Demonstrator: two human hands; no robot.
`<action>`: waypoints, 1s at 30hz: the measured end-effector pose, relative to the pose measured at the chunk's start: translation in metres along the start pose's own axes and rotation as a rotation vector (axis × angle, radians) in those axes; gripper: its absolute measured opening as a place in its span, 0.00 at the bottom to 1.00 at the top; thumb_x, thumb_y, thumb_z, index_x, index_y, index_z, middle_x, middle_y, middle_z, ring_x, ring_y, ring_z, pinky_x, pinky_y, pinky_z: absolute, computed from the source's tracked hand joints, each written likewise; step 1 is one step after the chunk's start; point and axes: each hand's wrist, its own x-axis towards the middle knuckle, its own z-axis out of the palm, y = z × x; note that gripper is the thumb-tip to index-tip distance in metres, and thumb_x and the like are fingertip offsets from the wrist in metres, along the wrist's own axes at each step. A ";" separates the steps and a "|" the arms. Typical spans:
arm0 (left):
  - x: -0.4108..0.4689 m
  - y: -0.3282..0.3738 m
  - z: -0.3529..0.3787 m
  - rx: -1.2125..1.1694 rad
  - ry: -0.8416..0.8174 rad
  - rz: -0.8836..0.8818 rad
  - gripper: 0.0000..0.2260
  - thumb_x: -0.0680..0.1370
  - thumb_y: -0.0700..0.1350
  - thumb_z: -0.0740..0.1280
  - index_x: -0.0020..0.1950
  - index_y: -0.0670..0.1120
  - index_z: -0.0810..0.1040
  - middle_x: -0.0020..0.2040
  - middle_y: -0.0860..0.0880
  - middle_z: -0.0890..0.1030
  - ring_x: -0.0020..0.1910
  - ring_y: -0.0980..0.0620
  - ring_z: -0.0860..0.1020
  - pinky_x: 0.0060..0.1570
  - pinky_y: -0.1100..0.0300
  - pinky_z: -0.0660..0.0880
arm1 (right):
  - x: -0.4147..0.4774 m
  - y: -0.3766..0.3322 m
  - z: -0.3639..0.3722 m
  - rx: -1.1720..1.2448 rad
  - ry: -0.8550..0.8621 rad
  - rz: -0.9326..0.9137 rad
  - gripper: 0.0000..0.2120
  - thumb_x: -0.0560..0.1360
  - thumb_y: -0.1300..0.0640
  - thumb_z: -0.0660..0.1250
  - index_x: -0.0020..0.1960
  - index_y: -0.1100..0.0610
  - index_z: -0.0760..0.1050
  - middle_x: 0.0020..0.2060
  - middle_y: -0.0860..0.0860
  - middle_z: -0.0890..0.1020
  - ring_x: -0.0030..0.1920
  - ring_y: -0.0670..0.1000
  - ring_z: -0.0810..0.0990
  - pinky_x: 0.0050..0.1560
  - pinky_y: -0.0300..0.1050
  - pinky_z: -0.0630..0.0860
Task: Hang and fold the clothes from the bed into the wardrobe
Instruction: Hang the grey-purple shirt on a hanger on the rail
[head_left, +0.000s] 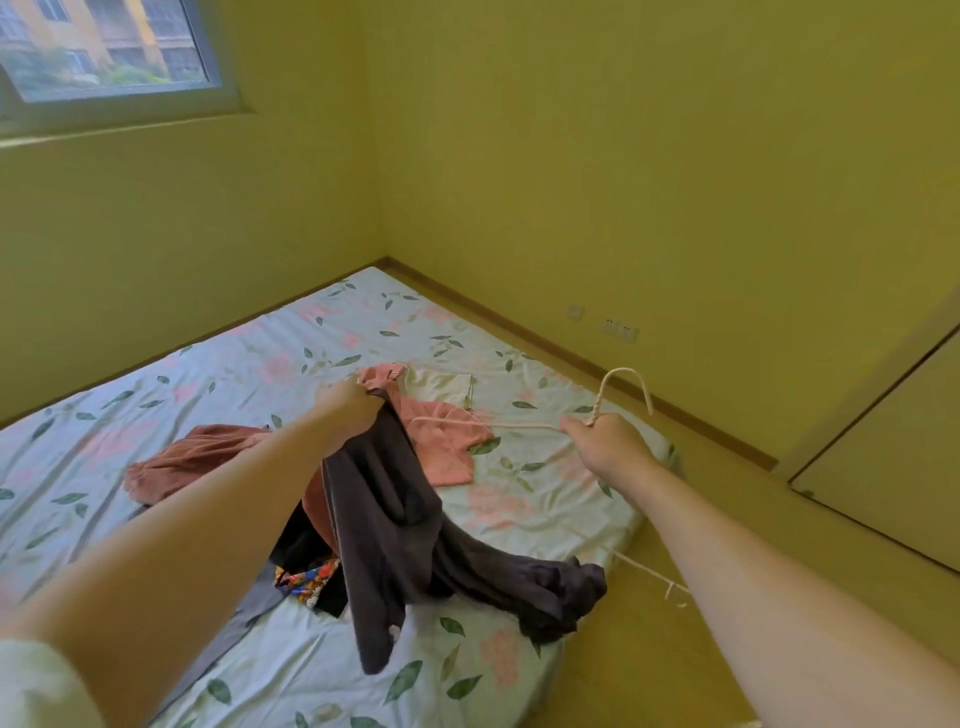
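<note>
My left hand (349, 410) grips the top of a dark grey garment (395, 525) and lifts it above the bed; its lower part drags on the floral sheet (218, 384). My right hand (605, 446) holds a cream hanger (626, 384) just below its hook, to the right of the garment. One hanger arm reaches left toward the garment. Underneath lie a pink garment (447, 441), a rust-brown one (202, 452), a black one and a bright patterned piece (306, 579). A pale folded cloth (441, 384) lies behind them.
The mattress lies low in the room's corner, with wooden floor (675, 519) along its right side. A pale wardrobe door (893, 462) stands at the right edge. A window (104, 47) is at the upper left, and wall sockets (618, 328) sit low on the far wall.
</note>
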 end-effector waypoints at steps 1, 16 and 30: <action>0.000 -0.004 0.003 -0.015 0.002 -0.016 0.13 0.84 0.49 0.60 0.52 0.40 0.77 0.45 0.43 0.76 0.41 0.47 0.74 0.38 0.57 0.69 | -0.003 0.000 0.005 0.015 -0.029 -0.005 0.22 0.79 0.46 0.63 0.31 0.54 0.64 0.26 0.50 0.68 0.30 0.53 0.67 0.35 0.47 0.63; -0.095 0.076 0.021 0.042 -0.179 0.438 0.13 0.84 0.50 0.61 0.54 0.45 0.83 0.46 0.47 0.81 0.43 0.47 0.76 0.39 0.57 0.70 | -0.025 -0.035 0.048 0.302 -0.063 -0.175 0.15 0.79 0.45 0.61 0.62 0.51 0.74 0.36 0.43 0.75 0.35 0.44 0.72 0.34 0.40 0.65; -0.108 0.100 0.036 0.215 -0.142 0.706 0.19 0.84 0.58 0.58 0.45 0.45 0.77 0.41 0.48 0.80 0.39 0.48 0.77 0.41 0.51 0.73 | -0.034 -0.031 0.039 0.694 -0.169 -0.039 0.13 0.76 0.65 0.58 0.49 0.63 0.82 0.36 0.55 0.82 0.36 0.52 0.79 0.38 0.44 0.74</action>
